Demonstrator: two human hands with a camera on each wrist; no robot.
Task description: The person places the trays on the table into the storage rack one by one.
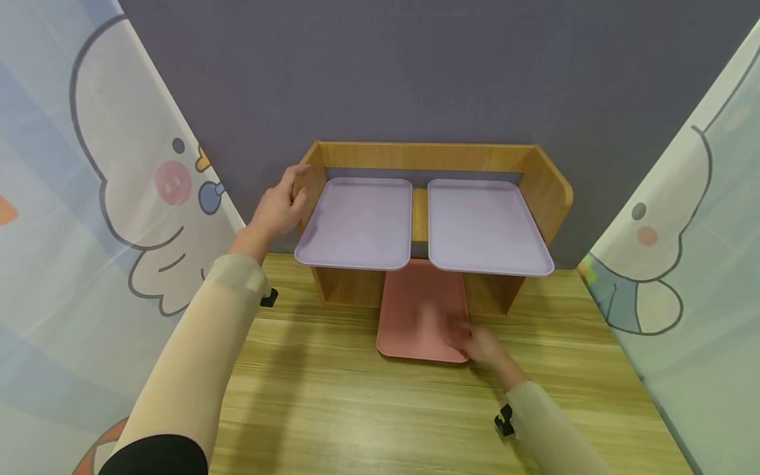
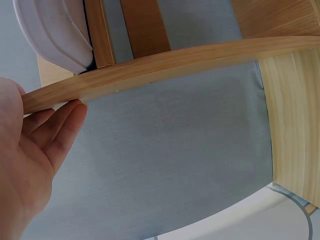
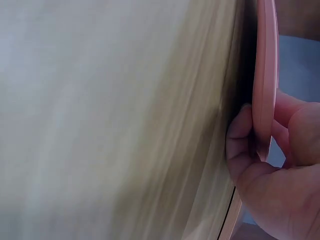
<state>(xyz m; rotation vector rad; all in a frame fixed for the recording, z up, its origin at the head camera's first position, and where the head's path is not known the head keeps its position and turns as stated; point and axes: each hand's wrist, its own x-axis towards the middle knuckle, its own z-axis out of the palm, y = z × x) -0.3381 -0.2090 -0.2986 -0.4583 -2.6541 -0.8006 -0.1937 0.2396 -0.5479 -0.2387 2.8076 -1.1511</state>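
My left hand (image 1: 278, 210) grips the left side panel of a small wooden shelf (image 1: 427, 156); in the left wrist view its fingers (image 2: 67, 131) lie against the panel's edge. Two lilac trays (image 1: 362, 224) (image 1: 487, 227) lie side by side on the shelf's upper level. Below them a pink tray (image 1: 415, 330) sits partly under the shelf, its front part out over the table. My right hand (image 1: 472, 341) pinches the pink tray's right edge near the front corner. The right wrist view shows fingers (image 3: 242, 145) on both sides of the pink rim. The pink tray's back end is hidden.
The shelf stands on a wood-grain table (image 1: 332, 409) against a dark grey back panel (image 1: 415, 72). Cartoon-printed curtains (image 1: 142, 152) hang at the left and right sides. The lilac trays overhang the shelf's front.
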